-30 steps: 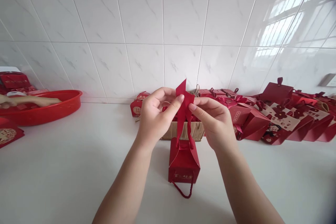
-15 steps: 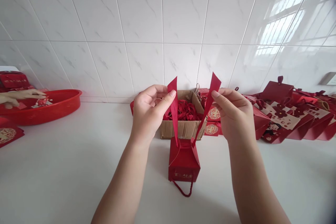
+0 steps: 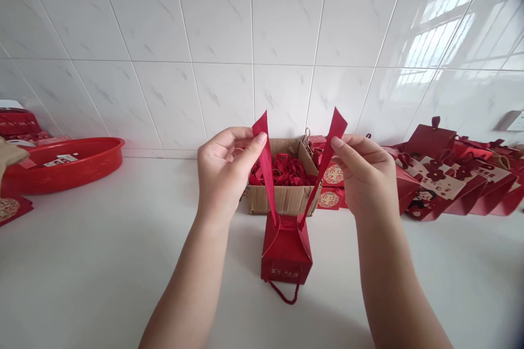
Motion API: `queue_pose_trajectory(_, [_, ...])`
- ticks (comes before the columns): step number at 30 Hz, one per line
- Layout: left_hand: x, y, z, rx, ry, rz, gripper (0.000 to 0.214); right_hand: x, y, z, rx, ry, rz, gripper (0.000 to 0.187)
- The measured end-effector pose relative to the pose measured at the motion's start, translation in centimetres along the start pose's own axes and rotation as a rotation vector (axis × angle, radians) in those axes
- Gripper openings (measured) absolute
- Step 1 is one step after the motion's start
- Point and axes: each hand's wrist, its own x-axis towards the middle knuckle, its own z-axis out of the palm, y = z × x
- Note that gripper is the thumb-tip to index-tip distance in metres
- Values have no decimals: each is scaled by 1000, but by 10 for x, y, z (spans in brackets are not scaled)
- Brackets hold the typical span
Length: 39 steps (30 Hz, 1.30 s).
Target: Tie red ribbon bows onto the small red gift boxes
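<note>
A small red gift box (image 3: 286, 248) with gold lettering stands on the white countertop (image 3: 164, 218), its twisted cord handle (image 3: 286, 297) hanging down at the front. Red ribbon (image 3: 267, 172) rises from the top of the box in two ends that spread into a V. My left hand (image 3: 229, 169) pinches one end between thumb and fingers, near its slanted tip. The other end is pinched the same way by my right hand (image 3: 364, 169). Both hands are above the box, one on each side. Where the ribbon passes at the box's top is partly hidden.
Behind the box, a cardboard carton (image 3: 282, 199) holds many red ribbon pieces. Red gift boxes (image 3: 434, 180) are heaped at the right by the tiled wall. At the left are a red plastic basin (image 3: 82, 174) and part of a person's sleeve (image 3: 10, 155).
My hands have moved slightly apart, the left one leftward, widening the ribbon's V. At the left, the other person's hands have left the basin and a sleeve shows there.
</note>
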Motion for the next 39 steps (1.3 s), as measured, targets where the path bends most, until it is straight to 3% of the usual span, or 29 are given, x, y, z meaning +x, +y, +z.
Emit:
queue_pose_trajectory(23, [2, -4, 0, -38, -4, -37, 16, 0, 0, -1, 78, 7, 46, 6])
queue_pose_trajectory(32, [3, -5, 0, -41, -3, -41, 16, 1, 2, 0, 174, -80, 39, 14])
queue_pose_trajectory(34, [3, -5, 0, -41, -7, -51, 16, 2, 3, 0, 182, -97, 43, 8])
queue_pose_trajectory(39, [2, -4, 1, -43, -22, -60, 16, 3, 6, 1, 156, -86, 28, 10])
